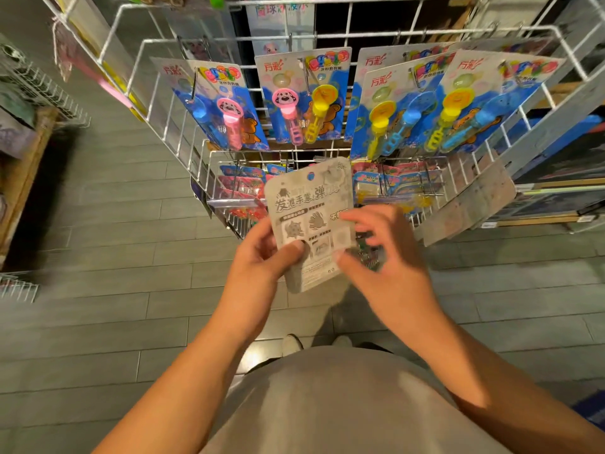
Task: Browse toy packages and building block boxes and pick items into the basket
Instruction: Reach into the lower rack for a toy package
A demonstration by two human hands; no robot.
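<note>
- Grey toy package point(309, 224): held before the body, pinched at lower left edge by left hand point(262, 253).
- Right hand point(386, 257): fingers curled at right edge, blurred; probably gripping.
- Flat, light, flexible card; grip by edges.
- Beyond: bubble wand packs point(302, 96) on wire rack point(137, 80).

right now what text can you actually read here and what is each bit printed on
"发泄手掌弹": headline on the grey package held in the left hand, with the right hand at its edge.
"方彩": red brand mark atop each bubble wand card hanging on the wire rack.
Too small or blurred: the package's small print, the cards' subtitles, the blue lettering on the sign above.
</note>
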